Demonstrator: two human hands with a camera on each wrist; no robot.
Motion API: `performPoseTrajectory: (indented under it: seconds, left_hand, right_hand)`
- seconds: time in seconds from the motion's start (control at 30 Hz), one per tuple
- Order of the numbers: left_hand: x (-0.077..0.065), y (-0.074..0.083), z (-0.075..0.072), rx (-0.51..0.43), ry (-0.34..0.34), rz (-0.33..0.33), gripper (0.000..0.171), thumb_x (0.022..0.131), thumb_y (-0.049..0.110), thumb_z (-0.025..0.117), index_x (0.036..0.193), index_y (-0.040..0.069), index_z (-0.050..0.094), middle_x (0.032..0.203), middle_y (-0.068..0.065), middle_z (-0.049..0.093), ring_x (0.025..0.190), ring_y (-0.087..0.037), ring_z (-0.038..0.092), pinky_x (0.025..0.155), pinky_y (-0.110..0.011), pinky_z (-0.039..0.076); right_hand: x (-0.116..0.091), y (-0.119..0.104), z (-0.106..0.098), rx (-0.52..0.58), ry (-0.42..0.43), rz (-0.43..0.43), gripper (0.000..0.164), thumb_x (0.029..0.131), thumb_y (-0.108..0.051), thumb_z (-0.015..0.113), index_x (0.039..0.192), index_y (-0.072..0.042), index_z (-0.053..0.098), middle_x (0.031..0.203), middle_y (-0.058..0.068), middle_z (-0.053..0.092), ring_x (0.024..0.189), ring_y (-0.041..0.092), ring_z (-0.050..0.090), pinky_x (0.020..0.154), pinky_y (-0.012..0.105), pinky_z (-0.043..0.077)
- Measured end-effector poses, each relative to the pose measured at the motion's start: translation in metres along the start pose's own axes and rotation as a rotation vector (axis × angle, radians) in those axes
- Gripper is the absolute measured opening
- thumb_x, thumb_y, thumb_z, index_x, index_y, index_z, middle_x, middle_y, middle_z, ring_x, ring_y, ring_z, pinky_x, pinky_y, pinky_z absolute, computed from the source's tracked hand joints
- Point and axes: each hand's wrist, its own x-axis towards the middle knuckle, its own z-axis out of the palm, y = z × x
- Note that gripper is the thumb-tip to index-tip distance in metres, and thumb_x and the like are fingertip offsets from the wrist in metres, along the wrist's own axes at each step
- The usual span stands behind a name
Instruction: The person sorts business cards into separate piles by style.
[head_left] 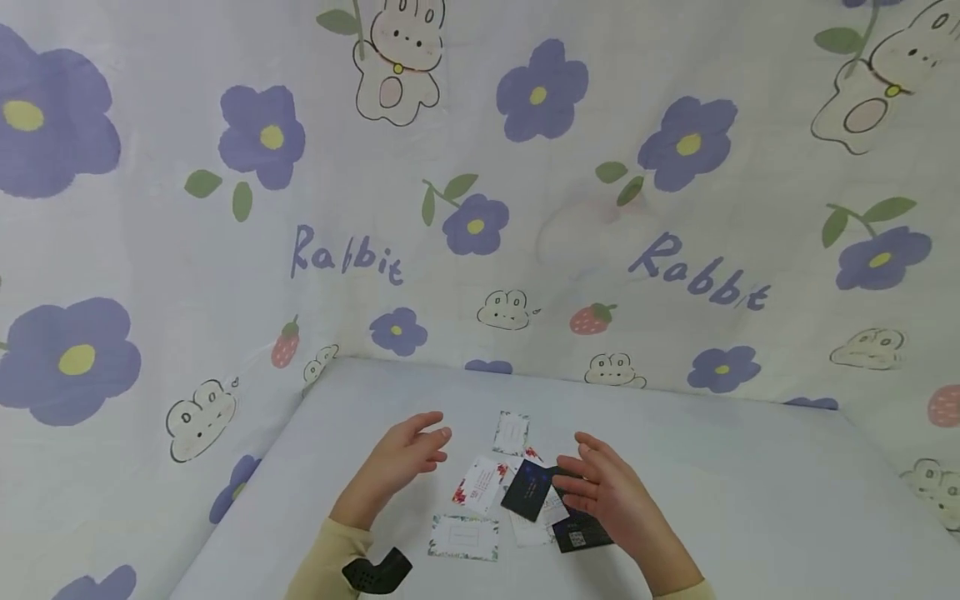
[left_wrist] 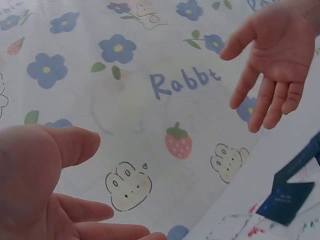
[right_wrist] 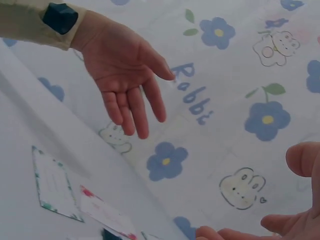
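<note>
Cards (head_left: 528,492) below L hand (head_left: 406,455), R hand (head_left: 609,497)

White table (head_left: 750,500), scattered white printed cards (head_left: 463,542), dark cards (head_left: 527,492) partly overlapping them

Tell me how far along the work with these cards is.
Done: the red-flowered rectangular white card and the rectangular dark blue card are out on the flat white table.
In hand: nothing; the left hand and right hand are open above the cards.
Left: any tidying, apparently, since the cards lie loose at different angles, some overlapping.
</note>
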Motion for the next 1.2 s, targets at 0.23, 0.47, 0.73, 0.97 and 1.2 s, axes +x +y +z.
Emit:
performPoseTrajectory:
  seconds: [0.23,0.47,0.73,0.97,1.2]
  left_hand:
    - [0.007,0.001,0.005,-0.062,-0.005,-0.001,0.055,0.104,0.03,0.058,0.149,0.001,0.047,0.139,-0.023,0.063,0.106,-0.028,0.071,0.098,-0.044,0.058]
    - [0.008,0.002,0.005,-0.02,-0.006,-0.011,0.055,0.104,0.031,0.058,0.149,0.002,0.047,0.137,-0.022,0.064,0.106,-0.028,0.071,0.098,-0.044,0.058]
    - [0.014,0.0,0.008,-0.021,-0.012,-0.007,0.055,0.104,0.031,0.059,0.149,0.004,0.047,0.138,-0.021,0.065,0.111,-0.032,0.07,0.099,-0.044,0.057]
    - [0.014,0.004,0.012,-0.028,-0.022,-0.011,0.053,0.104,0.031,0.058,0.149,0.005,0.048,0.138,-0.021,0.064,0.115,-0.036,0.069,0.098,-0.044,0.057]
    - [0.014,0.005,0.016,-0.016,-0.027,-0.007,0.052,0.104,0.031,0.057,0.148,0.005,0.049,0.138,-0.021,0.064,0.113,-0.034,0.069,0.098,-0.045,0.057]
  right_hand:
    - [-0.001,-0.005,-0.022,0.051,0.037,-0.02,0.064,0.112,-0.038,0.031,0.163,-0.006,0.009,0.161,0.031,0.033,0.121,0.02,0.065,0.091,0.025,0.055]
    - [0.0,-0.012,-0.039,0.075,0.044,-0.034,0.068,0.112,-0.041,0.028,0.164,-0.008,0.001,0.163,0.031,0.027,0.114,0.008,0.066,0.091,0.023,0.054]
    - [-0.003,-0.015,-0.048,0.084,0.054,-0.041,0.066,0.112,-0.037,0.03,0.164,-0.009,0.001,0.164,0.03,0.026,0.112,0.006,0.066,0.091,0.023,0.054]
    - [-0.006,-0.016,-0.052,0.092,0.066,-0.045,0.066,0.111,-0.036,0.031,0.164,-0.009,0.003,0.164,0.029,0.026,0.109,0.005,0.067,0.091,0.023,0.054]
    - [-0.008,-0.015,-0.057,0.083,0.079,-0.034,0.065,0.111,-0.037,0.032,0.164,-0.009,0.005,0.164,0.028,0.027,0.109,0.005,0.067,0.091,0.024,0.054]
